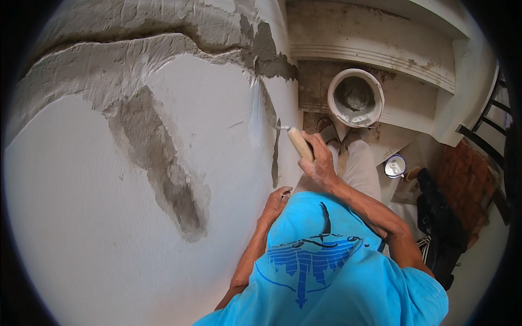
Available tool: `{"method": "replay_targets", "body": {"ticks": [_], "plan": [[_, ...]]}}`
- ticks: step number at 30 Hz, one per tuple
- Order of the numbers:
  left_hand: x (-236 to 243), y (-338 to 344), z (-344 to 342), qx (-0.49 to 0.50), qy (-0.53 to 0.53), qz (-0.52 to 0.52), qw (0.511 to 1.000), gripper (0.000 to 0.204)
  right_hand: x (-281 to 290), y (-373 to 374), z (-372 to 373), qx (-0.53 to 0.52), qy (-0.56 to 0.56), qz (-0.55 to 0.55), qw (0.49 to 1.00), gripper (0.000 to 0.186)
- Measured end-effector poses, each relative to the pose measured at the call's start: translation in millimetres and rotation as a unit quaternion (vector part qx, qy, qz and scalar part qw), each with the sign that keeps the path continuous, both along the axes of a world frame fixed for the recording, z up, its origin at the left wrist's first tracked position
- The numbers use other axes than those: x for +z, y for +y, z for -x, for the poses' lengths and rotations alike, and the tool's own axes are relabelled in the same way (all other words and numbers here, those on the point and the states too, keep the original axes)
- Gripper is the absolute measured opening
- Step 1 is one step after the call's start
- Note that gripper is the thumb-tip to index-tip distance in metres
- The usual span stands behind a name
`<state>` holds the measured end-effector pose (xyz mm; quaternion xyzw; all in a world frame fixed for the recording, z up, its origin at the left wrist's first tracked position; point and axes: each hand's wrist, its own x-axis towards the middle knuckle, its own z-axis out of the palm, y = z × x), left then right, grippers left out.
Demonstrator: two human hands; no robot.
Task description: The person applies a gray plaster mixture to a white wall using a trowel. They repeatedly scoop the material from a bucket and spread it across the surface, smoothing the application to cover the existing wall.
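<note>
My right hand point(322, 165) is closed round the wooden handle of a trowel point(300, 143). The trowel's thin metal neck points left to the white wall point(217, 130), where its blade lies edge-on by a narrow strip of damp grey mortar point(275, 157). Lower down, my left hand point(275, 204) is held close to the wall with its fingers curled; a small pale bit shows at the fingertips, too small to name. A long grey mortar patch point(155, 155) slants down the wall further left. Above it runs a rough grey band point(119, 60) with a dark crack.
A round bucket point(330, 103) with grey mortar inside stands on the steps point(370, 54) ahead, beyond my feet. To the right are a small white enamel pot point(395, 165), dark cloth point(440, 217), red bricks point(462, 185) and a black metal railing point(481, 145).
</note>
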<state>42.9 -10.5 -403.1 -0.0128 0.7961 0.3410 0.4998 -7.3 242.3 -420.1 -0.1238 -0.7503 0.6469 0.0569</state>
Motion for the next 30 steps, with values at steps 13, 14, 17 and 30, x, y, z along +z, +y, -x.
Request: {"method": "replay_targets", "body": {"ticks": [13,14,17,30], "plan": [[-3.0,-2.0,5.4,-0.024,0.01,0.021,0.999,0.035,-2.1,-11.1,43.9,-0.037,0.036,-0.009,0.999,0.065],[-4.0,-3.2,4.3,-0.026,0.016,0.013,0.999,0.035,-0.4,-12.0,37.9,-0.033,0.047,0.006,0.998,0.066],[-2.1,-1.4,6.2,-0.026,0.01,0.008,1.0,0.036,5.0,-10.3,20.6,-0.023,0.058,0.05,0.997,0.067],[-2.5,-3.9,6.9,-0.02,0.008,-0.002,1.0,0.037,11.4,-5.0,62.2,-0.074,0.02,0.039,0.996,0.064]]}}
